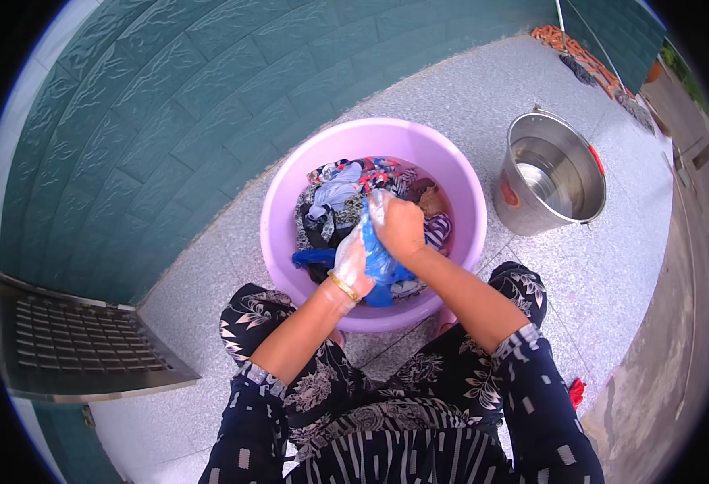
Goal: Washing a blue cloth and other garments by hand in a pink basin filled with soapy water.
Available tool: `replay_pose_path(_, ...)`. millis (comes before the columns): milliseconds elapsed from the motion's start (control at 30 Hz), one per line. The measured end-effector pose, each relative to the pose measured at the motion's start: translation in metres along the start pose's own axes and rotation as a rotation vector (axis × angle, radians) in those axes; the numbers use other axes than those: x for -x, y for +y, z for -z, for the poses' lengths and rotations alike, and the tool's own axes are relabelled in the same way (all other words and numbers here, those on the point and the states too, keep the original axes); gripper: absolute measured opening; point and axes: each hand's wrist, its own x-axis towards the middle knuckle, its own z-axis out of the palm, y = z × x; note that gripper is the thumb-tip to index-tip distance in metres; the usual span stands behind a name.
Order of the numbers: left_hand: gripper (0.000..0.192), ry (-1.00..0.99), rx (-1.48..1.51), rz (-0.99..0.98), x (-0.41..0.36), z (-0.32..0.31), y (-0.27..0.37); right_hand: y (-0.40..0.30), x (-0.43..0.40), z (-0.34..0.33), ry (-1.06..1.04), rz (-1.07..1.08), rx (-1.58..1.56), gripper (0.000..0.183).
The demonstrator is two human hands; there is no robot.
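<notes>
A large pink-purple plastic basin (464,242) sits on the floor between my knees, with wet clothes in it. Over its front part, my left hand (353,263), covered in suds and with a gold bangle at the wrist, grips a wet blue cloth (378,260). My right hand (399,224) is closed on the upper part of the same cloth, close beside the left. Behind my hands lie a light blue garment (337,189) and a red, white and dark patterned one (381,172). A purple striped cloth (438,230) is at the right, and a brown one (431,201) above it.
A metal bucket (514,199) holding water stands right of the basin. A green tiled wall (209,121) runs behind and left. A metal door (94,339) is at the left. Two mops (578,69) lean at the back right, and a red item (577,393) lies on the floor.
</notes>
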Motion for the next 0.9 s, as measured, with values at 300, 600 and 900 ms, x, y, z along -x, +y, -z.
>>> replay_pose_path(300,0.021,0.291,-0.182,-0.006,0.002,-0.001,0.006,-0.012,0.020,-0.001,-0.031,0.131,-0.081,0.021)
replay_pose_path(600,0.022,-0.621,0.155,0.148,-0.014,0.039,0.019,-0.038,0.047,0.002,-0.112,0.362,-0.140,0.011)
replay_pose_path(900,0.036,0.150,-0.365,-0.324,0.012,-0.013,0.035,0.025,-0.033,0.022,0.306,-0.278,-0.592,0.012)
